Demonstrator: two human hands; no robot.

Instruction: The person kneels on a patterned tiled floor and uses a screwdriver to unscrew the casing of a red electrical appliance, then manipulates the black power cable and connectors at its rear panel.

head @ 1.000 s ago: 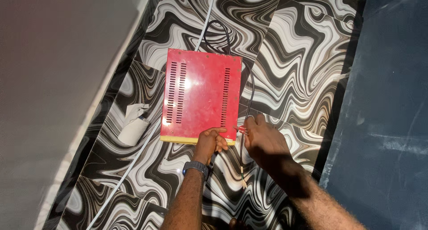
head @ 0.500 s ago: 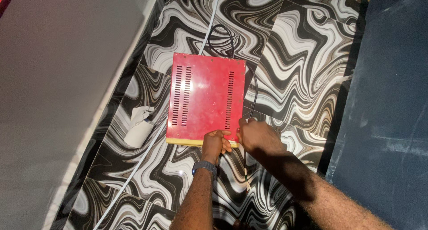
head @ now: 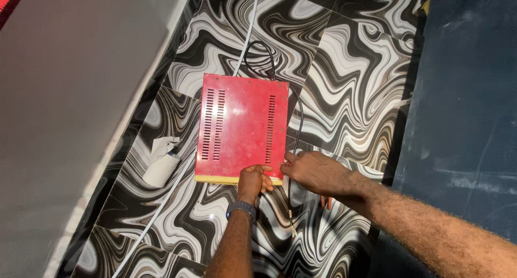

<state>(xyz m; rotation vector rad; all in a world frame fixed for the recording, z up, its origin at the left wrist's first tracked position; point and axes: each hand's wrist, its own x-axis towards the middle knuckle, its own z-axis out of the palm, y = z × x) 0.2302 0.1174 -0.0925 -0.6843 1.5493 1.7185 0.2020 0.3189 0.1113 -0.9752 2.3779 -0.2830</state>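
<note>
As it lay flat on the swirled black-and-white tiled floor [head: 350, 84], the red metal cover [head: 241, 128] showed its slotted vents in two rows, one along each long side, with a pale yellow strip along the near edge. The left hand [head: 254, 181] rested on that near edge, fingers curled over the strip and gripping it; a dark watch [head: 242, 208] sat on the wrist. The right hand [head: 315, 171] met the cover at its near right corner, fingers bunched together and pressed toward the edge; whether they pinched a small part there could not be told. A black cable [head: 293, 143] looped out from the far edge, ran down the right side of the cover, passed under the right hand and ended near the forearm.

Judged from this view, the cover seemed closed and seated, and the work at the near right corner looked unfinished; nothing showed any fastener removed or set aside.

A white cable [head: 161, 208] ran diagonally past the left side, and a white roll with torn paper [head: 160, 167] lay just beside it. A grey wall [head: 59, 111] closed the left, and a dark blue surface [head: 463, 105] bounded the right. Open floor remained beyond the far edge.
</note>
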